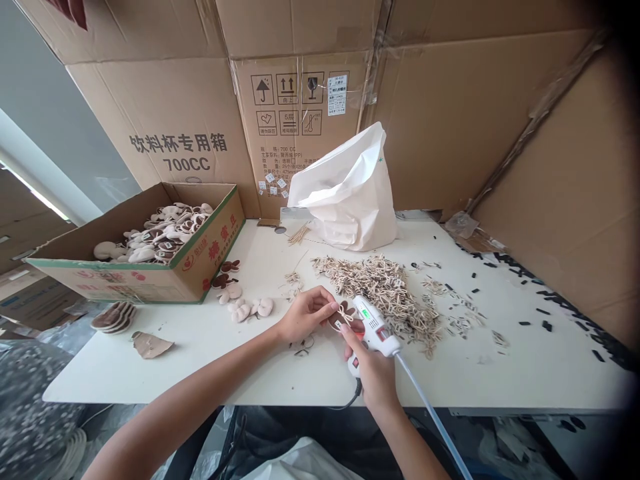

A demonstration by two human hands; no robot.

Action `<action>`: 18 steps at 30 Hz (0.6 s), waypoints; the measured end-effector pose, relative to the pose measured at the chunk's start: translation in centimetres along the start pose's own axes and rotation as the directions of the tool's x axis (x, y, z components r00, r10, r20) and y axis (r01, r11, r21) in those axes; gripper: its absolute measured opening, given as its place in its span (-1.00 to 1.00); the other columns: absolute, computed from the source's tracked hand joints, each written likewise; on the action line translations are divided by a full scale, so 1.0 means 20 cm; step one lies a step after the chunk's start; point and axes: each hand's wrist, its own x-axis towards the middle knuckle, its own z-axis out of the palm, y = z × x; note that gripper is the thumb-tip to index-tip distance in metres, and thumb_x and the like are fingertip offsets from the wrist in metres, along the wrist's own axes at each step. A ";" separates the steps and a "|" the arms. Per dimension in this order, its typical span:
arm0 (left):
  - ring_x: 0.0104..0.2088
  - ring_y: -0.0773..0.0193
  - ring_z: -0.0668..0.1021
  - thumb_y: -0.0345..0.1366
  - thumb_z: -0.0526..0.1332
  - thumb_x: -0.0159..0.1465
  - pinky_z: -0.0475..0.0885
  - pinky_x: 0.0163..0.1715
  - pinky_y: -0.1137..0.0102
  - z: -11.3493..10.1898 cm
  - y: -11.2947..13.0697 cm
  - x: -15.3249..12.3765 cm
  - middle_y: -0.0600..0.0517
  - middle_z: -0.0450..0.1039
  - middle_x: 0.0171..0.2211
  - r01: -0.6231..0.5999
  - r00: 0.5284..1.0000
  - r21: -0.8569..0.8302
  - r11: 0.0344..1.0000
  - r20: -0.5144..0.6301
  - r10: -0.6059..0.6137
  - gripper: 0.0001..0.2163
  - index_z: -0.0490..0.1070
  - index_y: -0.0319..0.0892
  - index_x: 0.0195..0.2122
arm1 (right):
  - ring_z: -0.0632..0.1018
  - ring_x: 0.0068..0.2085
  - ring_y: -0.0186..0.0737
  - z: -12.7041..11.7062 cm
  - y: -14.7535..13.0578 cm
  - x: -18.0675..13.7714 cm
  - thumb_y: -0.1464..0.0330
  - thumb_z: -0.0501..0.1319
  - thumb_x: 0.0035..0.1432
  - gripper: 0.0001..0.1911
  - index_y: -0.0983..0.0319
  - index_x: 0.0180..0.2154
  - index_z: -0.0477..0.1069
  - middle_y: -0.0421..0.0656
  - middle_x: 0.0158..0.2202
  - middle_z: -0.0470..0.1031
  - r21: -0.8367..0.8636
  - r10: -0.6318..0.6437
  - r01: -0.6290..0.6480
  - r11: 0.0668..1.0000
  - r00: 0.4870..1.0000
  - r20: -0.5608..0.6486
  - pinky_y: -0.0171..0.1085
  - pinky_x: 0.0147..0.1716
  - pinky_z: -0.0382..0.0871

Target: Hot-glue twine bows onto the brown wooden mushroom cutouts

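Observation:
My right hand (pixel 371 370) is wrapped round a white hot-glue gun (pixel 376 328) with a green light and a clear glue stick trailing back. The gun's nozzle meets a small brown piece topped by a tan bow (pixel 343 315). My left hand (pixel 305 313) pinches that piece just above the white table (pixel 200 347). A heap of tan bows (pixel 385 287) lies right behind the gun.
An open carton (pixel 150 267) of white and brown plush pieces sits at the left. Loose plush pieces (pixel 245 308) lie beside it. A white bag (pixel 350 193) stands at the back. Black scraps (pixel 530 313) dot the right side. Cardboard boxes wall the table.

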 end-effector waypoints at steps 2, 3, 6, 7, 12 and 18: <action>-0.46 0.39 0.48 0.01 0.34 0.35 0.36 -0.43 0.46 0.00 0.00 0.00 0.02 0.51 -0.40 0.005 1.000 -0.004 1.000 0.020 -0.005 -0.64 0.40 -0.23 -0.18 | 0.31 -0.61 -0.32 0.00 0.00 0.00 -0.01 0.51 -0.03 -0.50 0.22 -0.22 0.56 -0.30 -0.63 0.38 0.010 -0.012 0.012 1.000 1.000 0.001 -0.34 -0.63 0.16; -0.46 0.38 0.48 0.01 0.34 0.35 0.35 -0.44 0.46 0.00 0.00 0.00 0.02 0.51 -0.39 0.008 0.999 -0.006 1.000 0.032 -0.008 -0.64 0.40 -0.23 -0.17 | 0.31 -0.61 -0.32 0.00 0.00 0.00 -0.01 0.51 -0.02 -0.50 0.23 -0.21 0.57 -0.29 -0.63 0.38 0.013 -0.019 0.019 1.000 1.000 0.003 -0.34 -0.63 0.16; -0.46 0.38 0.50 -0.01 0.36 0.34 0.33 -0.44 0.47 -0.01 -0.01 0.00 0.01 0.53 -0.38 0.018 0.997 -0.012 1.000 0.070 -0.017 -0.64 0.37 -0.22 -0.12 | 0.29 -0.62 -0.32 0.00 -0.01 0.01 -0.02 0.50 0.00 -0.48 0.24 -0.18 0.58 -0.30 -0.64 0.37 0.019 -0.025 0.025 1.000 1.000 0.009 -0.35 -0.64 0.15; -0.45 0.36 0.52 -0.02 0.36 0.34 0.33 -0.44 0.47 -0.01 -0.01 -0.01 0.00 0.54 -0.38 0.021 0.997 -0.014 1.000 0.080 -0.020 -0.64 0.37 -0.21 -0.12 | 0.29 -0.61 -0.33 0.00 -0.01 0.01 -0.02 0.50 0.01 -0.49 0.23 -0.18 0.58 -0.30 -0.64 0.36 0.025 -0.025 0.025 0.999 1.000 0.007 -0.35 -0.63 0.15; -0.38 0.29 0.58 -0.03 0.36 0.35 0.36 -0.43 0.47 -0.02 -0.01 -0.01 -0.04 0.58 -0.37 0.023 0.996 -0.003 1.000 0.088 -0.023 -0.64 0.34 -0.21 -0.11 | 0.31 -0.60 -0.34 -0.01 0.02 0.02 0.00 0.50 0.04 -0.54 0.21 -0.21 0.55 -0.31 -0.64 0.36 0.043 -0.026 0.026 0.999 1.000 0.014 -0.37 -0.61 0.17; -0.41 0.32 0.56 -0.04 0.36 0.35 0.36 -0.43 0.47 -0.03 -0.01 -0.01 -0.01 0.55 -0.38 0.021 0.996 0.013 1.000 0.083 -0.022 -0.65 0.35 -0.21 -0.10 | 0.36 -0.58 -0.32 -0.03 0.05 0.03 0.00 0.50 0.07 -0.56 0.20 -0.23 0.54 -0.31 -0.62 0.37 0.024 -0.044 0.043 0.999 0.998 0.054 -0.37 -0.60 0.22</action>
